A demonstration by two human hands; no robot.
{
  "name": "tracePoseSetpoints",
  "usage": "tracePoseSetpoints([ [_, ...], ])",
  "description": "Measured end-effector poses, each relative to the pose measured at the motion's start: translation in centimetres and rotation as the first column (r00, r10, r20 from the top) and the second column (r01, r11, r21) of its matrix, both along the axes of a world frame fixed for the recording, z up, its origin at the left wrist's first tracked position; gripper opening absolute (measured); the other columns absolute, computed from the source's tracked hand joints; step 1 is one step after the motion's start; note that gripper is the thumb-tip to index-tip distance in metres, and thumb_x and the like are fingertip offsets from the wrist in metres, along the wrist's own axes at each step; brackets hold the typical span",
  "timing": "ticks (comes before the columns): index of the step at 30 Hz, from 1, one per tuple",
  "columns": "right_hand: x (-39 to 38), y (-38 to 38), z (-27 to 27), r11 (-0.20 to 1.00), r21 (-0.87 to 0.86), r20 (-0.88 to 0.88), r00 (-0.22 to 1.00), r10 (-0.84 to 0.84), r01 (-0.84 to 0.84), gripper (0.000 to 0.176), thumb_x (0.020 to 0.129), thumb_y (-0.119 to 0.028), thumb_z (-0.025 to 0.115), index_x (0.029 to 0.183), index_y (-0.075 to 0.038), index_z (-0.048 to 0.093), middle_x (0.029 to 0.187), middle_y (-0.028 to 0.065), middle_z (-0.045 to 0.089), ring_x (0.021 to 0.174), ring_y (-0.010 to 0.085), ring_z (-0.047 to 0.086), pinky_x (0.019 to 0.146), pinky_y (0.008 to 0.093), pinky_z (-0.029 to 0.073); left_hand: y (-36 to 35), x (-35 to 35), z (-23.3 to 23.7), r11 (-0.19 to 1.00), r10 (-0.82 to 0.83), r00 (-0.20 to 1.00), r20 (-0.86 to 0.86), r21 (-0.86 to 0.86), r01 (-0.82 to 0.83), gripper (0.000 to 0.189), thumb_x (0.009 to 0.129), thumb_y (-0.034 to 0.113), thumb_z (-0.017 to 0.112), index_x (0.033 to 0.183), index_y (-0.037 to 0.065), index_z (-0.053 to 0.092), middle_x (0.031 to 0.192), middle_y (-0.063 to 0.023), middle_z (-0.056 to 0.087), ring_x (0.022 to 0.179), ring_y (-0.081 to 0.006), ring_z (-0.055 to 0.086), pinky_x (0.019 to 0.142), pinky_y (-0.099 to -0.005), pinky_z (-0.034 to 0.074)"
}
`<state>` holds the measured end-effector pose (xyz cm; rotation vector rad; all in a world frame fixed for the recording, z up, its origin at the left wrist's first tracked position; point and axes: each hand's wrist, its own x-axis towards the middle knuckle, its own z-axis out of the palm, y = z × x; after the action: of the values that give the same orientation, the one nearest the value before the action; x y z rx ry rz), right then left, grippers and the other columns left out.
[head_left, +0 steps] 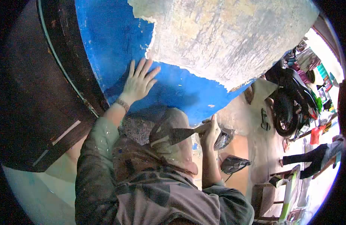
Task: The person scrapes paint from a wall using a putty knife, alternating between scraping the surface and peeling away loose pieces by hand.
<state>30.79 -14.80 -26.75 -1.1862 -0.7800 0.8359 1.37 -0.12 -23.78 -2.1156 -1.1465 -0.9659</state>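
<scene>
Against blue wall [116,33], left hand [137,81] presses flat; right hand [210,134] grips scraper [179,135].

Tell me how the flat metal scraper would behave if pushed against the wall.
The flat metal scraper in the right hand looks thin, so probably springy under pressure. One hand holds it, so it is likely light.

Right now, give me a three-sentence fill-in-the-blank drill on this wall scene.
The left hand lies flat on the ____ painted wall.
The flat-bladed metal scraper is gripped in the ____ hand.
The bare grey plaster patch lies ____ the left hand in the picture.
Missing: blue; right; above.
</scene>
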Motion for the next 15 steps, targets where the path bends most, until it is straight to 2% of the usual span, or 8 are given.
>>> tracePoseSetpoints([
  [3, 1.3, -1.9, 0.3, 0.964, -0.253, -0.264, 0.964, 0.012, -0.081, 0.042, 0.089, -0.047, 0.052, 0.079, -0.007, 0.055, 0.069, 0.0058, 0.059, 0.048, 0.0143, 0.053, 0.040, 0.0257, 0.039, -1.3, -1.0, -3.2, 0.989, -0.057, 0.970, -0.237, -0.146, 0.023, 0.055, 0.091, 0.035, 0.047, 0.142, 0.025, 0.030, 0.150, -0.0096, 0.021, 0.139, -0.0285, 0.015, 0.111, -0.0550, 0.008],
  [5, 1.4, -2.6, 0.0, 0.979, -0.141, -0.515, 0.856, 0.056, -0.149, 0.041, 0.090, -0.047, 0.051, 0.080, -0.008, 0.054, 0.075, 0.0058, 0.060, 0.051, 0.0149, 0.055, 0.042, 0.0258, 0.042, -1.8, -1.6, -2.9, 0.976, -0.026, 0.987, -0.157, -0.219, -0.009, 0.053, 0.092, 0.032, 0.046, 0.142, 0.023, 0.030, 0.150, -0.0064, 0.022, 0.139, -0.0254, 0.016, 0.112, -0.0528, 0.007],
  [7, 1.2, -2.8, 0.0, 0.979, -0.098, -0.587, 0.805, 0.086, -0.176, 0.039, 0.091, -0.044, 0.050, 0.088, -0.006, 0.056, 0.081, 0.0068, 0.062, 0.055, 0.0145, 0.056, 0.043, 0.0252, 0.044, -0.8, -1.3, 0.6, 1.000, 0.017, 0.999, 0.031, -0.013, -0.016, 0.054, 0.092, 0.030, 0.045, 0.142, 0.016, 0.030, 0.149, -0.0124, 0.022, 0.138, -0.0322, 0.016, 0.111, -0.0546, 0.008],
  [10, 0.7, -3.1, 0.2, 0.904, 0.001, -0.648, 0.688, 0.326, -0.427, 0.046, 0.090, -0.042, 0.053, 0.111, -0.001, 0.054, 0.097, 0.0099, 0.062, 0.077, 0.0201, 0.059, 0.067, 0.0318, 0.051, 0.6, -0.1, 6.7, 0.988, 0.035, 0.971, 0.237, 0.139, -0.069, 0.055, 0.092, 0.030, 0.045, 0.141, 0.012, 0.030, 0.148, -0.0162, 0.022, 0.137, -0.0371, 0.016, 0.110, -0.0564, 0.008],
  [11, -0.1, -2.9, 0.5, 0.881, 0.132, -0.711, 0.577, 0.403, -0.454, 0.040, 0.090, -0.028, 0.057, 0.112, 0.004, 0.051, 0.097, 0.0156, 0.061, 0.080, 0.0231, 0.064, 0.072, 0.0314, 0.058, 0.9, 0.6, 7.7, 0.968, 0.048, 0.939, 0.341, 0.214, -0.128, 0.055, 0.092, 0.031, 0.045, 0.141, 0.010, 0.030, 0.147, -0.0179, 0.022, 0.137, -0.0393, 0.016, 0.109, -0.0574, 0.008],
  [13, -1.2, -2.9, -0.4, 0.727, 0.343, -0.729, 0.319, 0.605, -0.596, 0.044, 0.088, -0.023, 0.059, 0.119, 0.006, 0.047, 0.108, 0.0186, 0.057, 0.086, 0.0228, 0.063, 0.075, 0.0310, 0.057, 0.6, 3.0, 8.0, 0.966, 0.021, 0.932, 0.362, 0.233, -0.112, 0.054, 0.092, 0.031, 0.046, 0.140, 0.010, 0.033, 0.148, -0.0163, 0.023, 0.137, -0.0397, 0.015, 0.109, -0.0570, 0.008],
  [14, -1.5, -3.3, -1.5, 0.722, 0.300, -0.764, 0.297, 0.573, -0.623, 0.049, 0.086, -0.018, 0.061, 0.124, 0.006, 0.042, 0.114, 0.0199, 0.053, 0.091, 0.0237, 0.062, 0.078, 0.0308, 0.056, 0.4, 3.7, 8.1, 0.961, -0.003, 0.924, 0.382, 0.257, -0.103, 0.053, 0.091, 0.031, 0.046, 0.139, 0.010, 0.035, 0.148, -0.0147, 0.023, 0.137, -0.0401, 0.015, 0.110, -0.0567, 0.008],
  [15, -2.0, -3.6, -1.9, 0.687, 0.196, -0.698, 0.393, 0.599, -0.700, 0.049, 0.081, -0.025, 0.065, 0.118, 0.002, 0.050, 0.091, 0.0093, 0.061, 0.069, 0.0166, 0.059, 0.061, 0.0266, 0.050, 0.3, 4.1, 6.9, 0.961, -0.006, 0.924, 0.383, 0.258, -0.101, 0.053, 0.091, 0.031, 0.046, 0.139, 0.010, 0.035, 0.148, -0.0147, 0.023, 0.137, -0.0401, 0.015, 0.110, -0.0567, 0.008],
])
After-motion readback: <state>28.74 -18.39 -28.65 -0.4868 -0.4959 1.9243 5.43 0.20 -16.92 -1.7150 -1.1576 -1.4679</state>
